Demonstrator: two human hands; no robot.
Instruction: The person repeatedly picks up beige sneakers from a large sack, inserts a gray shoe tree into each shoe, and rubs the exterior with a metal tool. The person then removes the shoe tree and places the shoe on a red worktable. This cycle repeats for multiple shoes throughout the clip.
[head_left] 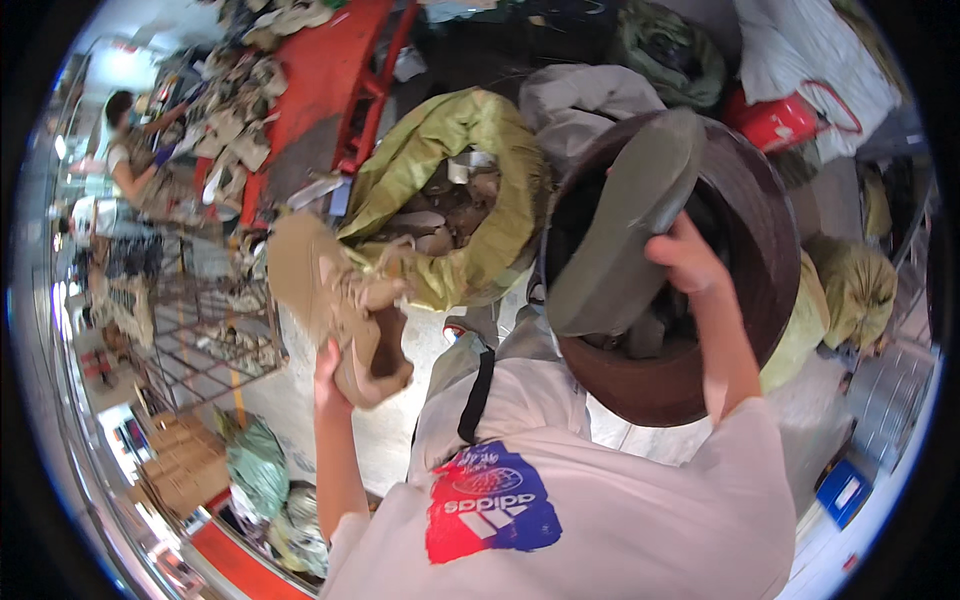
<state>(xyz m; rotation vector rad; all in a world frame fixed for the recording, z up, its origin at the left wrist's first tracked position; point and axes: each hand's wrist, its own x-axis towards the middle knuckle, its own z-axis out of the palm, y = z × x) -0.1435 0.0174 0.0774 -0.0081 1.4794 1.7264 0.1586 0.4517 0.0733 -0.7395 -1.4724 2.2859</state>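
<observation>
My left hand point(328, 378) is closed on the heel end of a tan lace-up shoe point(335, 310). Its toe points up and left, and its ankle opening faces right. On the other side, my right hand point(688, 258) grips a dark grey-green shoe sole point(630, 225) by its edge, with the broad flat face showing. The sole is tilted over the mouth of a large brown barrel point(690, 375), and it hides part of the inside. Dark pieces lie in the barrel, too shaded to name. Most of my right fingers are behind the sole.
An open yellow-green sack point(515, 215) with brown scraps stands between my hands. Behind the barrel are a grey sack point(580, 100) and a red cylinder point(785, 120). A red table point(310, 80) with piled tan shoes is at far left, where another person point(135, 160) works.
</observation>
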